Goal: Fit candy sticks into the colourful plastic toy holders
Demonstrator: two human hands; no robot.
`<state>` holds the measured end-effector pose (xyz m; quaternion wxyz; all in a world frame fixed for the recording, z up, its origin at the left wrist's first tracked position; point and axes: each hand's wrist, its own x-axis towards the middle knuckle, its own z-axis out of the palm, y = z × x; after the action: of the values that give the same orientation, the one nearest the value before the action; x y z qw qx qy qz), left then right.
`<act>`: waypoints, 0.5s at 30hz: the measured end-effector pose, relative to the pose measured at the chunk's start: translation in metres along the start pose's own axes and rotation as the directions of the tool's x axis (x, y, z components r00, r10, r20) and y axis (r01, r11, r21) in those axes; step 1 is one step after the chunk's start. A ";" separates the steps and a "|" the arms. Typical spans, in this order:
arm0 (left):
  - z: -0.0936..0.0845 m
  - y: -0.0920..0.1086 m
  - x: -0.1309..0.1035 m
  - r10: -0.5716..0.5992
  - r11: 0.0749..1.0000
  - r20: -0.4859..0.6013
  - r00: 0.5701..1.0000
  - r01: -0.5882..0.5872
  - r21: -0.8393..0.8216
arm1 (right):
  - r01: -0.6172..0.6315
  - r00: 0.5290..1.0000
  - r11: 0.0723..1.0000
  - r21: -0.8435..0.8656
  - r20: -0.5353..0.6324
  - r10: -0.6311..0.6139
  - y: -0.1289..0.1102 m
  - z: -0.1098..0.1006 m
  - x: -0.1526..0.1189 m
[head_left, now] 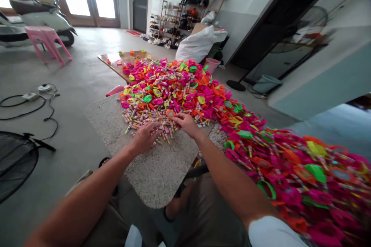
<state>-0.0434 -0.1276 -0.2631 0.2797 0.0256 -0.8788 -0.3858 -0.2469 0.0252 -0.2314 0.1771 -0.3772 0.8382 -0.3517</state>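
Observation:
Between the thumb and fingers of my right hand [187, 122] is an orange toy watch [170, 113] with a pale round face. My left hand [146, 136] hovers low at the near edge of a heap of small striped sticks [165, 131], which look like wrapped candy rolls. Its fingers are loosely bent and apart, and I make out nothing in them. Both hands are over a speckled stone tabletop [153, 177]. Just beyond them rises a big pile of pink, orange, yellow and green toy watches [179, 88], with more sticks mixed in.
The watch heap [290, 170] spreads far along my right side. Behind the pile shows a wooden table [113, 63], with a white sack [194, 44] and a pink bucket [212, 63] beyond. A black fan [17, 166] and cables [49, 104] are on the left floor.

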 end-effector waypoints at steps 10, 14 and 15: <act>-0.009 0.008 -0.004 0.018 0.997 0.129 0.991 -0.028 0.070 | -0.075 0.921 0.802 0.593 0.348 -0.172 -0.015 0.027 -0.043; -0.008 0.000 -0.003 -0.199 0.980 0.052 0.979 0.200 -0.014 | -0.030 0.999 0.927 0.374 0.037 0.018 0.006 0.033 -0.035; -0.008 -0.001 -0.002 -0.250 0.966 0.052 0.967 0.253 -0.059 | -0.038 0.997 0.976 0.215 -0.059 0.051 0.012 0.035 -0.033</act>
<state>-0.0379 -0.1337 -0.2603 0.2097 0.1194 -0.8613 -0.4471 -0.2121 0.0397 -0.2635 0.1973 -0.3256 0.8091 -0.4476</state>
